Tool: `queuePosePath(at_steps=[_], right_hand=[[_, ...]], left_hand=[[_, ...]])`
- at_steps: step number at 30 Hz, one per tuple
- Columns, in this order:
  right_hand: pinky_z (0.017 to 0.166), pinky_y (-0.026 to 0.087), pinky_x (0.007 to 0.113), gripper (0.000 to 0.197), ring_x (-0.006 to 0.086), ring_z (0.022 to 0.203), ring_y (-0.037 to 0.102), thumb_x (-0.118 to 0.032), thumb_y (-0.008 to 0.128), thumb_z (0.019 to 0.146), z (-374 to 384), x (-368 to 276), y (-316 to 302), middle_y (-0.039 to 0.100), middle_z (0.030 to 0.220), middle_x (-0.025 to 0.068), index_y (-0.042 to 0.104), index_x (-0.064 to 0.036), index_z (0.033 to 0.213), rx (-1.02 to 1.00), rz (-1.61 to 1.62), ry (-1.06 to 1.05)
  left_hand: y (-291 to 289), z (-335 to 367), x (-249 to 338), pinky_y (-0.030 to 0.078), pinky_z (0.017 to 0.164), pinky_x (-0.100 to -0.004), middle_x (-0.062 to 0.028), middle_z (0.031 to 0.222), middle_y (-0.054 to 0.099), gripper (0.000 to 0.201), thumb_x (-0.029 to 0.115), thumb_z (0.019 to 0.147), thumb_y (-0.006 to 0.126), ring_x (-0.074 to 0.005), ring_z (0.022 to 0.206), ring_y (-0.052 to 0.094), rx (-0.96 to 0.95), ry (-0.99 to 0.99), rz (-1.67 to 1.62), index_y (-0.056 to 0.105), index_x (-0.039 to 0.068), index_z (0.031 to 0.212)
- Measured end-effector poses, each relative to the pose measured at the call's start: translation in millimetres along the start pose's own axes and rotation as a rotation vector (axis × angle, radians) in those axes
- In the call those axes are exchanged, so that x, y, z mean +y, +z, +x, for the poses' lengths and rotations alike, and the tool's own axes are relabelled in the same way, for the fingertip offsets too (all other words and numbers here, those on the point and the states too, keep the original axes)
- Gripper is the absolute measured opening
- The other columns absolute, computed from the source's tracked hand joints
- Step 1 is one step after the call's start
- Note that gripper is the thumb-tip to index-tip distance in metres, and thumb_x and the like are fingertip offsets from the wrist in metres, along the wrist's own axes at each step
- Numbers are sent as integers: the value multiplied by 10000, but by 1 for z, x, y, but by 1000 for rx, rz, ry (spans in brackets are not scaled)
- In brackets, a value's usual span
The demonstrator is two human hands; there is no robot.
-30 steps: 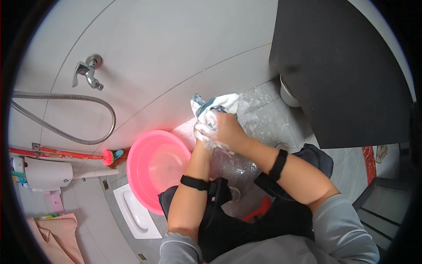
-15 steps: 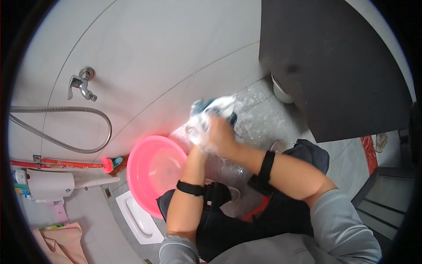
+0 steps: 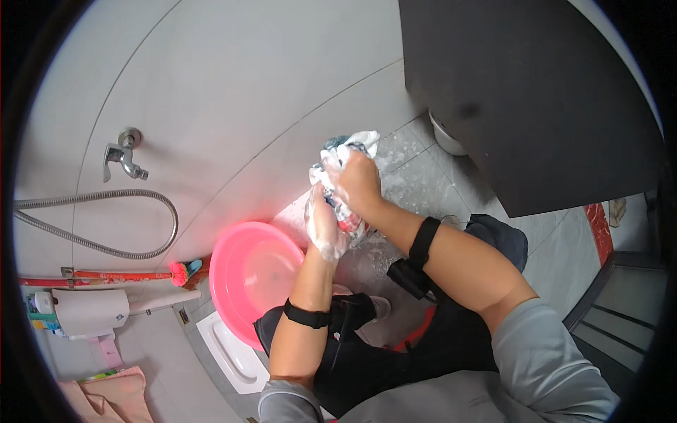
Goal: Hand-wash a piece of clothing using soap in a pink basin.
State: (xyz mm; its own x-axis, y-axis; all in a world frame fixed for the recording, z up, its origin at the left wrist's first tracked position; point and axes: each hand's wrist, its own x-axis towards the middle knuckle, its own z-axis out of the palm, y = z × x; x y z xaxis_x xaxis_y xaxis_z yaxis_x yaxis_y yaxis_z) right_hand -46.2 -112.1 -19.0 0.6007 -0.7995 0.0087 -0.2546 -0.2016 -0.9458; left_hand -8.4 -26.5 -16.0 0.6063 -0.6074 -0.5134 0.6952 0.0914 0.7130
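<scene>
A soapy, bunched-up cloth (image 3: 346, 149), white with dark blue-grey and red patches, is held up in front of me above the wet floor. My right hand (image 3: 360, 182) is closed round its upper part. Suds coat my left hand (image 3: 323, 224), which grips the cloth from the left and lower down. Part of the cloth hangs between both hands, its red patch near my right wrist. Just left of my left forearm stands a pink basin (image 3: 224, 282) with some cloudy water in it.
Foam lies on the grey floor tiles (image 3: 402, 158) beyond my hands. A tap (image 3: 125, 156) and a metal hose (image 3: 169, 211) are on the left wall. A white squat toilet (image 3: 218, 349) lies beside the basin. A dark panel (image 3: 522, 99) stands at the right.
The cloth and both hands have moved slightly; my left hand has come apart from the right one. More of the cloth, with its red patch, now shows between them.
</scene>
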Motion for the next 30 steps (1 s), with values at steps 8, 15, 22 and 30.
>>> queuePosePath(at_steps=[8, 15, 22, 30], right_hand=[[605, 527, 466, 287, 378, 676, 651, -292, 654, 786, -10, -14, 1, 655, 768, 212, 646, -39, 921, -53, -249, -207], [589, 501, 461, 249, 384, 669, 631, -274, 692, 738, -23, 1, 21, 626, 707, 209, 645, -53, 842, -30, -250, -294], [752, 492, 481, 529, 395, 878, 620, -373, 722, 725, -56, -41, 30, 629, 917, 239, 581, -11, 1084, 163, -25, -751], [648, 494, 477, 275, 404, 700, 621, -252, 665, 779, -26, -20, 23, 622, 721, 216, 622, -31, 938, -17, -109, -372]], left_hand=[[5, -9, 17, 532, 828, -356, -132, 1125, 634, 384, 288, 979, 384, -257, 955, 639, -229, 108, -290, 550, -5, 1164], [-29, 3, 19, 542, 785, -343, -100, 1069, 647, 363, 287, 995, 361, -222, 927, 646, -522, 48, -185, 571, 38, 1155], [-64, 34, 35, 495, 911, -366, -107, 1173, 603, 392, 300, 983, 405, -259, 1041, 591, -646, 89, -230, 554, 14, 1206], [-38, 4, 28, 478, 960, -391, -130, 1229, 595, 479, 364, 1000, 313, -283, 1077, 597, -172, 153, -102, 502, 36, 1293]])
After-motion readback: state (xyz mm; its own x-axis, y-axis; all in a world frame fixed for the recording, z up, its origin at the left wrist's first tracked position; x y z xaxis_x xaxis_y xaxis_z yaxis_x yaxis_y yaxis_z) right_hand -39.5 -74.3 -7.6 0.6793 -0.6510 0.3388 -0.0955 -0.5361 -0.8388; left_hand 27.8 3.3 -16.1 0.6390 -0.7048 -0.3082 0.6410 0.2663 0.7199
